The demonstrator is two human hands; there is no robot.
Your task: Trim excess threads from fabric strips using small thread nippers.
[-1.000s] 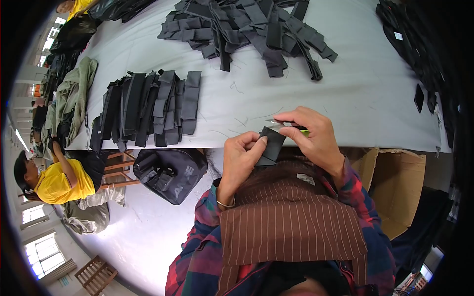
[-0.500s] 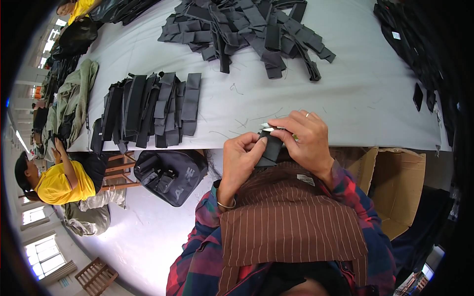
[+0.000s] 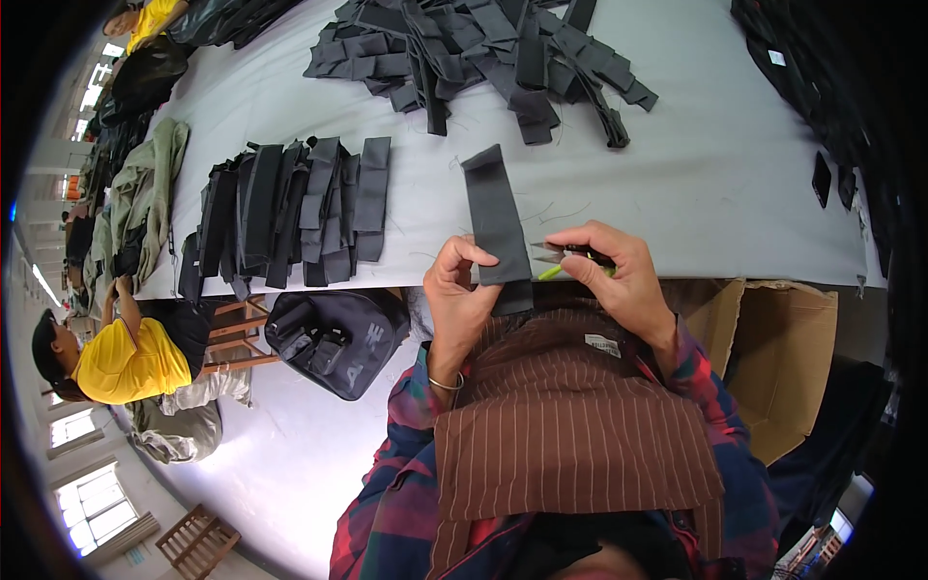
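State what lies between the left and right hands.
In the head view: part of the flat, dark grey fabric strip held by the left hand, then the pointed, metal-bladed snips held by the right hand.

Matt cloth strip (image 3: 499, 208), shiny metal snipper blades (image 3: 552, 247), dull cardboard box (image 3: 795, 338).

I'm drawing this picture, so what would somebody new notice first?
Probably the heap of dark strips far across the white table. Next, the strip in the left hand and the snips in the right hand, at the near edge. A yellow shirt also stands out at the left.
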